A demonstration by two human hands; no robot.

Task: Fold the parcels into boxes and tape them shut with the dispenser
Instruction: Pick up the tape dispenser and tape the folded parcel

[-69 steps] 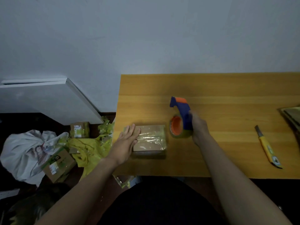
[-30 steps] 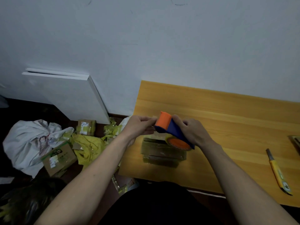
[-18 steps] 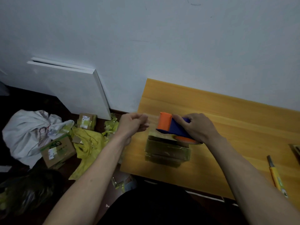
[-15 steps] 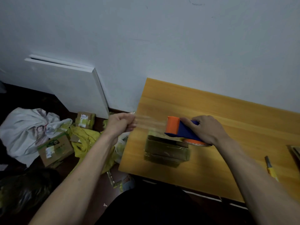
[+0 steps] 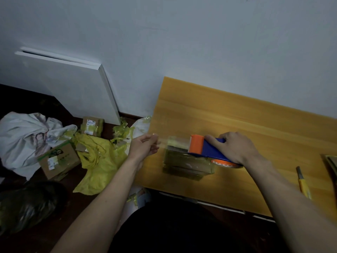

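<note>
A small cardboard box [image 5: 184,166], wrapped in clear tape, lies near the left front corner of the wooden table [image 5: 237,121]. My right hand [image 5: 235,149] grips the blue and orange tape dispenser [image 5: 204,149] just above the box's top. A strip of clear tape [image 5: 175,142] stretches left from the dispenser's orange head. My left hand [image 5: 144,147] pinches the free end of that strip, past the table's left edge.
A yellow utility knife [image 5: 303,185] lies at the table's right front. On the floor to the left are small cardboard boxes [image 5: 57,162], a yellow bag [image 5: 99,162], a white bag [image 5: 23,136] and tape scraps. A white board [image 5: 73,88] leans on the wall.
My right hand lifted the dispenser over the box and my left hand took the tape's end, drawing a strip out leftward. The view has swung left.
</note>
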